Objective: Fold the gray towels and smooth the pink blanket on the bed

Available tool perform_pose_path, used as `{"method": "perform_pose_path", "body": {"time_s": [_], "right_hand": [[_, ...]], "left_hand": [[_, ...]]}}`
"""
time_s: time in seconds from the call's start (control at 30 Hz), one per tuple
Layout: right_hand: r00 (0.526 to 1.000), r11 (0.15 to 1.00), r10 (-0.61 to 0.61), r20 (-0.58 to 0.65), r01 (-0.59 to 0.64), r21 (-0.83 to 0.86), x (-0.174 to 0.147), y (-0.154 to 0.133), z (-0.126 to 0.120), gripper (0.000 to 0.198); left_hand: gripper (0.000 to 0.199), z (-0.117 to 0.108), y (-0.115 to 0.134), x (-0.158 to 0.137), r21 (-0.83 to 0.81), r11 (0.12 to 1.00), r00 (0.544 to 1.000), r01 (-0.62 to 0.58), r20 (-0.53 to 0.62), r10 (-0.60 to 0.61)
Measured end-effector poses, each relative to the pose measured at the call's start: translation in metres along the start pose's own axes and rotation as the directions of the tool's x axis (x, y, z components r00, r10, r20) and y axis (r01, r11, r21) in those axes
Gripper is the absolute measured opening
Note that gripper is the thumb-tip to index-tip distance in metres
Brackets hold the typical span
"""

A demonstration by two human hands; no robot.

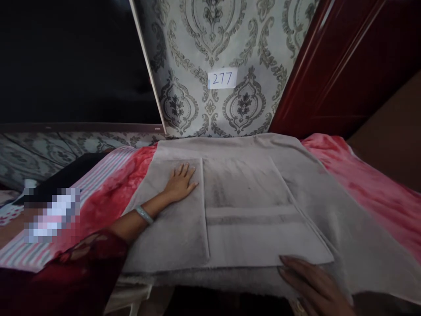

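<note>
A folded grey plush cloth [250, 239] lies in front of me on a wider spread of the same grey fabric [345, 232]. A long straight fold edge runs front to back across it. My left hand [180, 182], with a band on the wrist, presses flat on the left panel, fingers spread. At the near right corner, my right hand [312, 281] rests over the front edge of the cloth with its fingers stretched out. The underside of that hand is hidden.
Red plush fabric [101, 210] shows at the left and pink plush fabric [365, 171] at the right. A striped cloth [98, 175] lies farther left. Behind stand a large dark screen [72, 61], a patterned wall with a "277" label [222, 78], and dark red wooden furniture [338, 66].
</note>
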State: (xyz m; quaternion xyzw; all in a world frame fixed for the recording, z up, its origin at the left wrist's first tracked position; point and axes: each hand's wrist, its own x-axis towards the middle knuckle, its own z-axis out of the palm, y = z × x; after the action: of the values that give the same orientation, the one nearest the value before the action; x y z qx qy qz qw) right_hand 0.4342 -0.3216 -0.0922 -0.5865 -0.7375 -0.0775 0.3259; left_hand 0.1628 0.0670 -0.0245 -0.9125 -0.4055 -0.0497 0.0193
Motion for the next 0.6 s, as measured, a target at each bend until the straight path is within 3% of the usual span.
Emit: {"method": "perform_pose_path", "body": {"time_s": [0.17,0.3,0.43,0.6], "right_hand": [[1.0,1.0,-0.014,-0.024,0.014,0.001,0.006,-0.008,-0.023,0.03],[0.991,0.998,0.04,-0.127,-0.035,0.043,0.021,-0.004,-0.031,0.027],[0.996,0.984,0.045,-0.08,-0.03,0.174,0.046,-0.011,-0.022,0.024],[0.998,0.939,0.027,0.049,-0.042,0.343,0.084,-0.033,0.008,0.026]], "left_hand": [[0.069,0.001,0.006,-0.001,0.031,1.0,1.0,-0.002,0.007,0.002],[0.054,-0.007,0.011,-0.002,0.034,0.982,0.983,-0.184,-0.012,0.184],[0.057,-0.018,0.022,-0.003,0.038,0.903,0.904,-0.427,0.033,0.426],[0.048,-0.036,0.037,0.003,0.076,0.846,0.85,-0.527,0.065,0.523]]}}
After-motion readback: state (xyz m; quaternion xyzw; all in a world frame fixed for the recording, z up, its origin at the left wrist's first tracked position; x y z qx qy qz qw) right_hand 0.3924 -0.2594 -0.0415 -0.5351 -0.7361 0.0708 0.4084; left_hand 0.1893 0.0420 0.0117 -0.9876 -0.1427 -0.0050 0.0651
